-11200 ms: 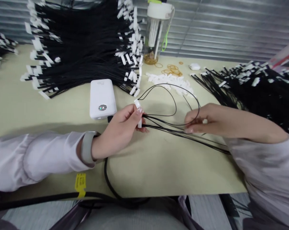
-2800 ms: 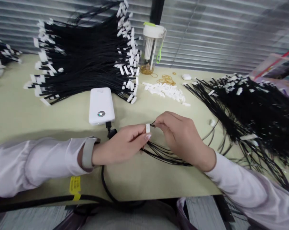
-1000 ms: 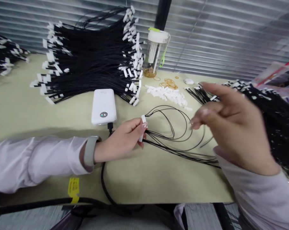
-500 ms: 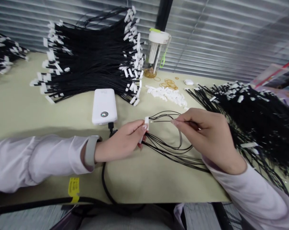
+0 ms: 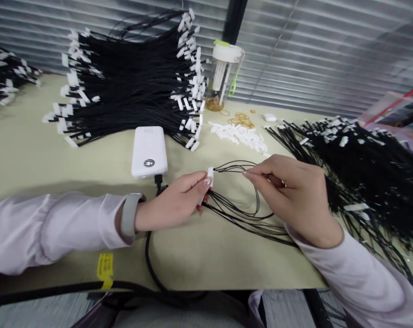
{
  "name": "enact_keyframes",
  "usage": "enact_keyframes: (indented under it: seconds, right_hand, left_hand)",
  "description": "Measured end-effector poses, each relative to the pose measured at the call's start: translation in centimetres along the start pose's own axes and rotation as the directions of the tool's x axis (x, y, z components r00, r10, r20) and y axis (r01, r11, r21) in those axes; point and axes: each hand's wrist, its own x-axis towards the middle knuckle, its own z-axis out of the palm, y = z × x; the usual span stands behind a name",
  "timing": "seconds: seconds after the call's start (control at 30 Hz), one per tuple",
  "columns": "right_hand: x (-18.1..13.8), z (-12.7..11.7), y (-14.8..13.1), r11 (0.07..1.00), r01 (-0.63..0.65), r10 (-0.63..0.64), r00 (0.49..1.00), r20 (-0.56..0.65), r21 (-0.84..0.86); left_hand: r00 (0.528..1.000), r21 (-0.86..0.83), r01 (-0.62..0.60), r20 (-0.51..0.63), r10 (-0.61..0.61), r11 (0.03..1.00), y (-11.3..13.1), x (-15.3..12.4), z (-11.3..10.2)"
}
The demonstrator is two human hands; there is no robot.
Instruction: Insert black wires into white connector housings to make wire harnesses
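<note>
With the white connector (image 5: 210, 173) as the clock's centre, a black cable (image 5: 147, 255) is running past at seven o'clock, nearest the body. The left hand (image 5: 175, 200) is lying at eight, gripping the connector between thumb and forefinger; that grip should be holding firm, fingertips clear of the wire side. At three o'clock the right hand (image 5: 290, 196) is pinching a thin black wire (image 5: 230, 171); whether its tip is sitting inside the connector is too small to tell. For good control, the pinch should be working close behind the tip, with the wire lying straight, since a long free stretch would probably be bending. Other wires (image 5: 223, 203) are trailing toward four; they should be hanging loose, not tugging. Farther off, a power bank (image 5: 149, 148) is resting at ten, small white pieces (image 5: 239, 135) are lying at one, and a bottle (image 5: 225, 75) is standing at twelve.
</note>
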Motion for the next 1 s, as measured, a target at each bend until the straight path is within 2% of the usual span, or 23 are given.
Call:
enact_keyframes:
  seconds: [0.23, 0.37, 0.5, 0.6, 0.7, 0.77, 0.93, 1.0]
  right_hand:
    - [0.0, -0.1, -0.1, 0.999, 0.044, -0.044, 0.998, 0.042, -0.007]
    - [0.1, -0.1, 0.5, 0.993, 0.112, -0.106, 0.988, 0.113, -0.04]
    - [-0.1, 0.2, 1.3, 0.958, 0.198, -0.172, 0.976, 0.137, -0.206]
    - [-0.5, 0.3, 1.6, 0.882, 0.283, -0.274, 0.958, 0.081, -0.376]
    - [-0.7, 0.4, 1.6, 0.805, 0.356, -0.37, 0.927, 0.069, -0.474]
    - [-0.7, 0.6, 1.5, 0.79, 0.376, -0.379, 0.92, 0.097, -0.484]
    - [-0.8, 1.9, 0.9, 0.855, 0.369, -0.358, 0.928, 0.101, -0.365]
    - [-0.7, 2.3, 0.7, 0.849, 0.389, -0.381, 0.92, 0.095, -0.358]
  left_hand:
    - [1.0, -0.018, 0.012, -0.011, -0.012, 1.0, 0.1, 0.0, 0.0]
    - [0.999, -0.031, 0.033, -0.013, -0.034, 0.999, 0.1, 0.0, 0.0]
    - [0.999, -0.025, 0.049, 0.005, -0.049, 0.998, 0.1, 0.0, 0.0]
    - [0.998, -0.035, 0.057, 0.014, -0.057, 0.998, 0.1, 0.0, -0.1]
    - [0.997, -0.035, 0.075, 0.031, -0.074, 0.997, 0.2, 0.0, -0.2]
    - [0.996, -0.03, 0.078, 0.046, -0.076, 0.997, 0.1, -0.1, -0.2]
    - [0.995, 0.028, 0.032, 0.091, -0.034, 0.999, -0.1, -0.2, -0.3]
    - [0.994, 0.034, 0.034, 0.106, -0.037, 0.999, 0.0, -0.2, -0.3]
